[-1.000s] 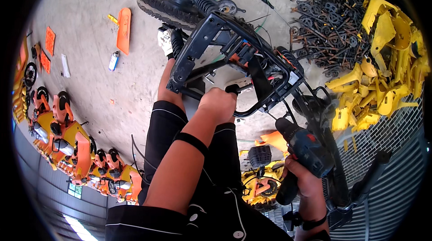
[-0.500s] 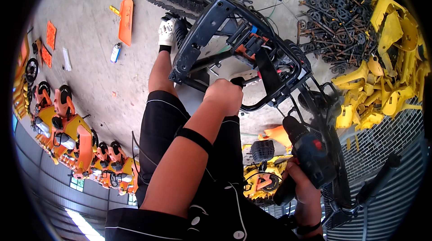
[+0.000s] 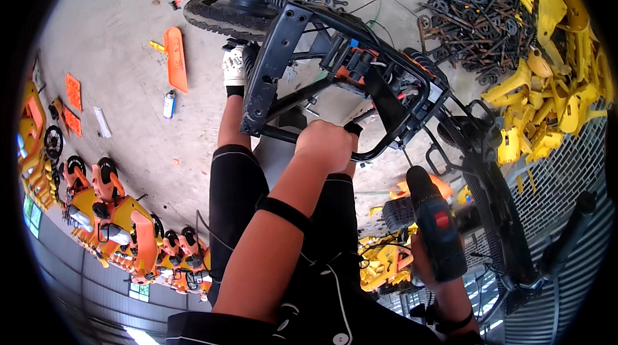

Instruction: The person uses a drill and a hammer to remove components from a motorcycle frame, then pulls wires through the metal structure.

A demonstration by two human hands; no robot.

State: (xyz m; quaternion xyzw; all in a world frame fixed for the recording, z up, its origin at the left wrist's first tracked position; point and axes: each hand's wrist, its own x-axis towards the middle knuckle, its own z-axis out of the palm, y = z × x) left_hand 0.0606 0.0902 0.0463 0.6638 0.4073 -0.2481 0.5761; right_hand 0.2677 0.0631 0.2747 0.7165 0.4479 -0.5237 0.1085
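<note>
A black two-wheeler frame (image 3: 273,68) lies tilted in front of me, with cables and an orange-and-blue part inside it. My left hand (image 3: 325,145) is closed around its near lower tube; a short black piece shows beside the knuckles, partly hidden. To the right, my right hand (image 3: 426,258) grips a dark cordless drill (image 3: 441,232) with a red patch on its body. A long thin bit points from the chuck up to the frame's lower right corner. Whether the tip sits in a fastener there I cannot tell.
A knobbly tire (image 3: 222,20) joins the frame's far left. At the far right are heaps of rusty crank parts (image 3: 476,17) and yellow plastic panels (image 3: 573,87). An orange fender (image 3: 174,62) and a spray can (image 3: 169,105) are on the floor. Orange vehicles (image 3: 138,235) line the left.
The view has shifted, so the floor items appear lower. My right hand and the drill have swung more upright, the bit staying near the frame corner. The left hand keeps its hold.
</note>
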